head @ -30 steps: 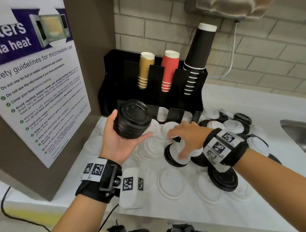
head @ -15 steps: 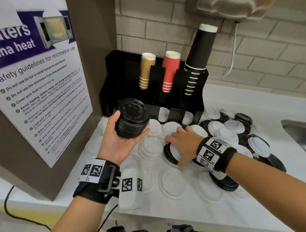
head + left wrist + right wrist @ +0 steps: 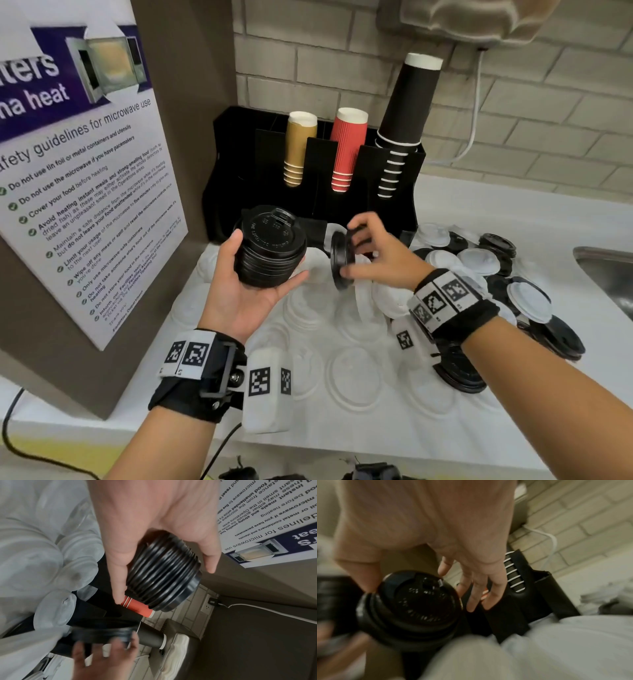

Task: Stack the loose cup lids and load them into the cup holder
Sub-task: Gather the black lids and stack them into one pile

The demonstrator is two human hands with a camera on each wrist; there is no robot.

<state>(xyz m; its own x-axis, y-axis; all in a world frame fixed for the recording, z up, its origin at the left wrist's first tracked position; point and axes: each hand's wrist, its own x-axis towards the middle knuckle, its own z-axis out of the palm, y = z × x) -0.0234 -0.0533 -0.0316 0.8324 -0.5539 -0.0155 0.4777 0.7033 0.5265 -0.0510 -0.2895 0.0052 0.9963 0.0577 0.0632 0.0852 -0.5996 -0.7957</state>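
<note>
Lids: your left hand (image 3: 250, 287) cups a black stack (image 3: 270, 248) at frame centre; your right hand (image 3: 373, 255) pinches one black lid (image 3: 339, 258) on edge beside it. They look light, thin, slippery; take them by the rim. White lids blur into the counter (image 3: 462, 421).

The black plastic cup holder (image 3: 342, 192) stands at the back of the white counter (image 3: 513, 428), against the brick wall. Three stacks of paper cups (image 3: 346, 150) stand in it. Left of the holder is the printed microwave poster (image 3: 85, 192). Before the holder, the left hand (image 3: 246, 291) holds the stack of black round lids (image 3: 269, 250); just right of it, the right hand (image 3: 376, 260) holds one black lid (image 3: 339, 258) on edge. Loose lids (image 3: 479, 260) lie before and right of the holder.
</note>
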